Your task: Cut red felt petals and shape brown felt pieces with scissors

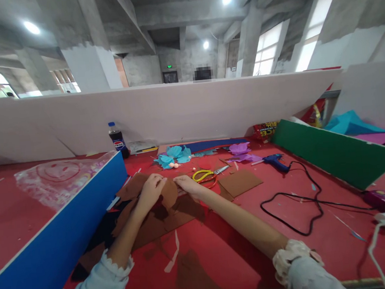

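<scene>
Both my hands are over the brown sheets on the red table. A round brown piece (169, 195) like felt or craft foam stands between them. My left hand (151, 187) pinches its upper left edge. At its upper right edge, my right hand (186, 184) is closed with its fingertips on the rim. Beneath lie larger brown sheets (172, 220) with cut edges. Just right of my right hand rest scissors (210, 174) with yellow and red handles. Another brown sheet (245, 182) lies beyond them to the right.
A blue board (68, 227) stands on the left, a green board (334, 152) on the right. A blue glue gun (276, 162) trails a black cord. Blue paper flowers (175, 156), purple petals (240, 149) and a cola bottle (118, 141) stand near the white partition (183, 111).
</scene>
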The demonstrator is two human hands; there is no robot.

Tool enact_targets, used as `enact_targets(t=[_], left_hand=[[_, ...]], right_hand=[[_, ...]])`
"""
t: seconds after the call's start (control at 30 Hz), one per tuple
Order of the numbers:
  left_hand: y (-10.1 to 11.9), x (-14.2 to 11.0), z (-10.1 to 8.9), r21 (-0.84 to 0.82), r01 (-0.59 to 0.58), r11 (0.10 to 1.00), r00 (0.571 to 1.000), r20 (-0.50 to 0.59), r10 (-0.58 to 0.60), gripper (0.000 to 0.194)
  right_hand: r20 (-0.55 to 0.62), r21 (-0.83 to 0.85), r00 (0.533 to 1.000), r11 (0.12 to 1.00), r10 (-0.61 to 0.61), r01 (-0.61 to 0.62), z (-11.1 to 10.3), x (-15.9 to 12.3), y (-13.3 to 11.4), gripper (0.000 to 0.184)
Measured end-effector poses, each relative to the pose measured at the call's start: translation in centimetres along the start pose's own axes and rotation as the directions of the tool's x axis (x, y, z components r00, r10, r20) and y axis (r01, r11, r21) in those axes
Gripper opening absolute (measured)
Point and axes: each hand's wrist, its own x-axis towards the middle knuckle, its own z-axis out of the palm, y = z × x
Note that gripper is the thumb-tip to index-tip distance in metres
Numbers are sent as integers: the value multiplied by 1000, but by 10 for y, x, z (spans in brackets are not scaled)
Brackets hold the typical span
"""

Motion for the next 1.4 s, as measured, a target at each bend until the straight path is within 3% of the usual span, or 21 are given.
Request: enact_targets(t=[0.23, 0.4, 0.53, 0.67, 0.8, 1.1, 1.4], left_hand=[[2, 4, -8, -236, 103, 966, 994, -8, -108, 33], [0, 2, -2, -364, 238, 901, 971, 71, -228, 41], [-3, -1, 3, -397, 277, 875, 961, 91, -262, 42], [-6, 0, 4, -339, 278, 899, 961, 111, -255, 43], [-5, 2, 1, -176, 187, 966, 981, 77, -176, 38], [8, -3, 1, 57, 73, 996, 994, 77, -78, 35], [11, -4, -2, 40, 108, 993, 991, 74, -110, 35]], right_hand=[[-1, -19, 1000, 1000, 4, -4, -3, 3, 1, 15], [49, -16, 999, 1000, 13, -12, -1, 0, -1, 13], [122, 70, 992, 998, -15, 7, 1, -2, -3, 11], [156, 148, 987, 989, -26, 2, -1, -3, -5, 11], [172, 166, 985, 986, -6, -22, -4, -3, -7, 10], [230, 9, 972, 999, 50, -53, -4, -12, -14, 9], [242, 67, 968, 994, 62, -80, -8, -9, -12, 13]])
